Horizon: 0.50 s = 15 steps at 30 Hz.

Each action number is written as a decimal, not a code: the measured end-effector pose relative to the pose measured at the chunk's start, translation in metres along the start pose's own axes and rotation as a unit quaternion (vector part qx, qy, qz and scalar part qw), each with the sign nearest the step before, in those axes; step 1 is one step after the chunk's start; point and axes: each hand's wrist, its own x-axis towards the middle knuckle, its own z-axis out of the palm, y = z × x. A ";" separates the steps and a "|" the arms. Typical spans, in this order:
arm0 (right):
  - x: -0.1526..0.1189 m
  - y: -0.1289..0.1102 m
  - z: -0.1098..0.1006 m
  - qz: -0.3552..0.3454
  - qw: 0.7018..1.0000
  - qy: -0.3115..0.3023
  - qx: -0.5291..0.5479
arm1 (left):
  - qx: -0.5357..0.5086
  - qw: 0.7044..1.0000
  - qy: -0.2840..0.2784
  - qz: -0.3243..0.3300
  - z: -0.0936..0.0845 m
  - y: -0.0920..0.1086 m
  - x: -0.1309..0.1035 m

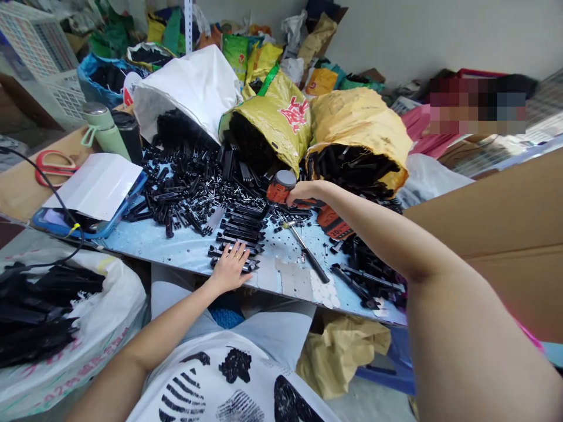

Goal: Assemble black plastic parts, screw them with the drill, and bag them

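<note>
My right hand (303,192) is closed around the grip of an orange cordless drill (336,224), held over the middle of the table. The drill's bit is hidden from me. My left hand (231,266) lies with fingers spread across the near end of a row of long black plastic parts (241,225), close to the table's front edge. Small black pieces and screws (220,190) are strewn behind and left of the row. Between the row and the right-hand pile lies a hammer (310,258) with a dark handle.
Three sacks of black parts, one white (189,82), one gold (285,117) and one orange (360,120), lean open along the back. Red scissors (57,168), a green flask (103,132) and a blue tray (109,225) stand left. A cardboard box (492,234) borders the right.
</note>
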 end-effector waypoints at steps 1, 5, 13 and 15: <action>0.004 0.001 0.000 0.000 1.000 -0.012 0.005 | -0.001 1.000 0.002 -0.001 0.000 0.000 0.000; 0.007 -0.003 0.000 -0.004 1.000 -0.018 0.003 | 0.010 1.000 -0.005 -0.024 0.003 0.002 0.003; -0.036 -0.014 0.012 -0.068 0.995 0.004 -0.074 | 0.017 0.999 -0.004 -0.031 0.003 0.003 0.003; -0.039 -0.015 0.017 -0.060 0.995 0.002 -0.076 | 0.015 0.999 -0.001 -0.030 0.003 0.003 0.003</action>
